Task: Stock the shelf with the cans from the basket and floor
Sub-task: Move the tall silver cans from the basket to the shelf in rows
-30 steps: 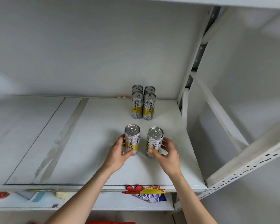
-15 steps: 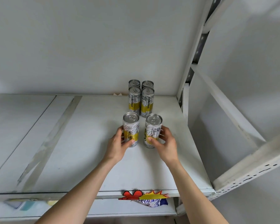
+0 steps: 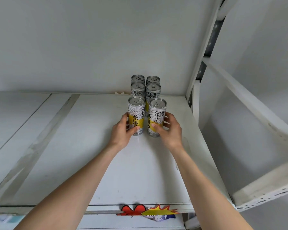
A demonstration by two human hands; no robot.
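Left hand: I see my left hand [image 3: 123,130] wrapped around the left front can [image 3: 136,117], thumb pressed across the lower label on the near side, the other fingers curled round the far left side.
Right hand: my right hand [image 3: 169,130] grips the right front can [image 3: 156,117], thumb laid on the yellow band, fingers curled round the right side of the can.
Front cans: both stand upright on the white shelf board [image 3: 90,146], side by side with a narrow gap between them, silver tops up, grey-and-white labels with a yellow band.
Cans behind: four matching cans [image 3: 145,87] stand upright in two rows of two at the back of the shelf, near the rear wall; the front pair sits just in front of them, and I cannot tell whether they touch.
Shelf position: the whole group is toward the right end of the shelf, near the white upright post [image 3: 194,97].
Shelf edge: a red and yellow paper tag [image 3: 148,211] hangs from the front lip, below my forearms.
Basket and floor: out of my view.
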